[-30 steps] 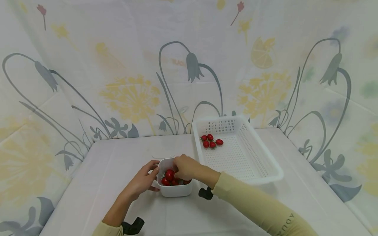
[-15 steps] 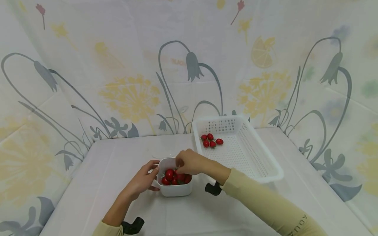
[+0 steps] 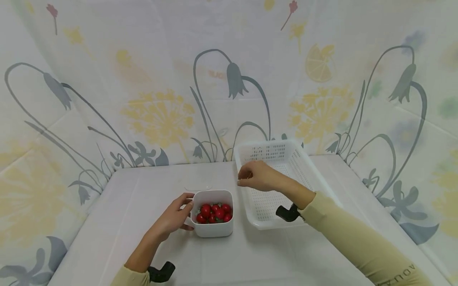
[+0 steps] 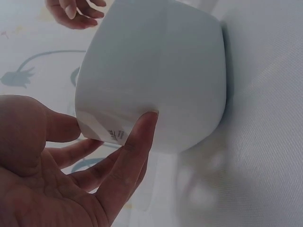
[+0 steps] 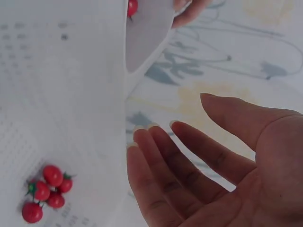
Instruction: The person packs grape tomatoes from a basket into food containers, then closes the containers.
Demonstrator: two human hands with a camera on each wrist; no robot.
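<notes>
Cherry tomatoes (image 3: 214, 213): small red heap, green stalks on, inside white tub (image 3: 214, 231) at near middle of table (image 3: 143, 190). Second small cluster of tomatoes (image 5: 46, 191) on perforated floor of white basket (image 3: 266, 204), just right of tub; hidden behind the hand in head view.

Handling, judged: light, smooth-skinned, thin-skinned, likely to roll and to bruise or split under a hard squeeze. Best taken one or two at a time with fingertips round the body, not by the stalk. Tub rigid, glossy, rounded corners, probably slippery; side wall the natural hold.

Left hand (image 3: 173, 217): clasps tub's left wall, thumb (image 4: 137, 137) laid flat on it, other fingers tucked round the rim edge.
Right hand (image 3: 255, 176): above basket's near-left part, touching nothing; fingers (image 5: 156, 170) loosely spread, palm bare, nothing held.

Writing: small printed label (image 4: 116, 134) on tub wall, too small to read. Letters on right sleeve (image 3: 404, 273), roughly "AQU…", rest cut off. Black wrist mount (image 3: 286, 213) at right cuff. Flower-print cloth (image 3: 229, 79) behind.
</notes>
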